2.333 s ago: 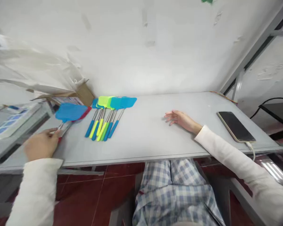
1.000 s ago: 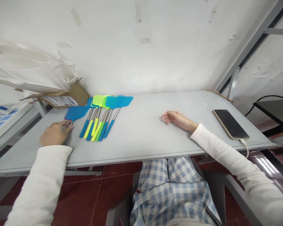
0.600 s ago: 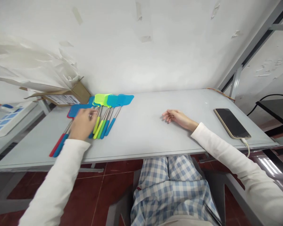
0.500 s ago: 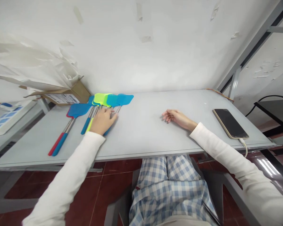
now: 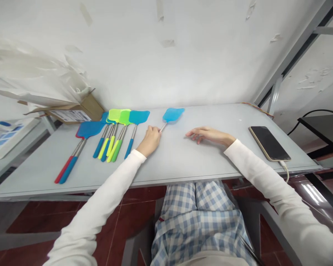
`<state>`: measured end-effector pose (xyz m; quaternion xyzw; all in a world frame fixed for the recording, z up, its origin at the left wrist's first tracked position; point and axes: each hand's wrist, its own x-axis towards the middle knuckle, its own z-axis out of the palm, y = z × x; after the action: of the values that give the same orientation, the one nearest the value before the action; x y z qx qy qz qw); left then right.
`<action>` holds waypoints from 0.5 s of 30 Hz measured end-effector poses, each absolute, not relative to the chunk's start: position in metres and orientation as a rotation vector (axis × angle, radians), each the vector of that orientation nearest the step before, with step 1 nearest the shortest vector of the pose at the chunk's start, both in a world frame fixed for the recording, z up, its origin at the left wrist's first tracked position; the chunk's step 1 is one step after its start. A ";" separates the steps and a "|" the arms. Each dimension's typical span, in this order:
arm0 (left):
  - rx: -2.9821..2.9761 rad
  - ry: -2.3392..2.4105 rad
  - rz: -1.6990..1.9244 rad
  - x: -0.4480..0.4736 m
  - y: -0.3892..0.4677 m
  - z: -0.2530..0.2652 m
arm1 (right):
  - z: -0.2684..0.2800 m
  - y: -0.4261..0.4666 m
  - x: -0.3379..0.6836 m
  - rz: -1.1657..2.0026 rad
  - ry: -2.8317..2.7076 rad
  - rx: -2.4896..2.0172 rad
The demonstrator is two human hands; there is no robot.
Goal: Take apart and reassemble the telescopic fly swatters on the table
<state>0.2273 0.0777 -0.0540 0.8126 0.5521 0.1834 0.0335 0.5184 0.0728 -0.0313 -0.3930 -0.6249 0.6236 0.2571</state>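
Observation:
A blue fly swatter (image 5: 173,115) is in my left hand (image 5: 150,141), its head pointing away toward the wall. My fingers are closed round its metal shaft, and its grip is hidden under the hand. Just left of that hand lies another blue fly swatter (image 5: 138,117). Beyond it is a row of several yellow-green, green and blue fly swatters (image 5: 117,116). My right hand (image 5: 208,135) hovers or rests over the table with loosely stretched fingers and holds nothing.
On the grey table (image 5: 183,162), a blue fly swatter (image 5: 90,128) overlaps a red one at the left. An opened cardboard box (image 5: 84,109) stands behind them. A phone (image 5: 269,143) with a white cable lies at the right. A white wall (image 5: 166,74) closes off the back.
My left hand has moved right, drawing one blue fly swatter away from the row. My right hand stays in nearly the same place, with its fingers stretched out more.

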 end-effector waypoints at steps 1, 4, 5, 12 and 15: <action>2.555 1.597 0.639 0.239 0.075 -0.051 | -0.028 0.074 0.517 1.687 -1.701 -1.073; 2.697 1.427 0.753 0.272 0.072 -0.038 | -0.022 0.081 0.509 1.620 -1.516 -1.001; 2.728 1.426 0.742 0.281 0.073 -0.033 | -0.021 0.085 0.507 1.573 -1.424 -0.939; 2.806 1.518 0.630 0.313 0.102 -0.025 | -0.030 0.114 0.510 1.330 -1.053 -0.832; 2.852 1.500 0.648 0.317 0.107 -0.033 | -0.039 0.115 0.510 1.300 -0.945 -0.891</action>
<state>0.3172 0.1066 -0.0333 0.8654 0.4550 0.1967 -0.0727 0.5099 0.1149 -0.0386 -0.3856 -0.4088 0.5625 0.6065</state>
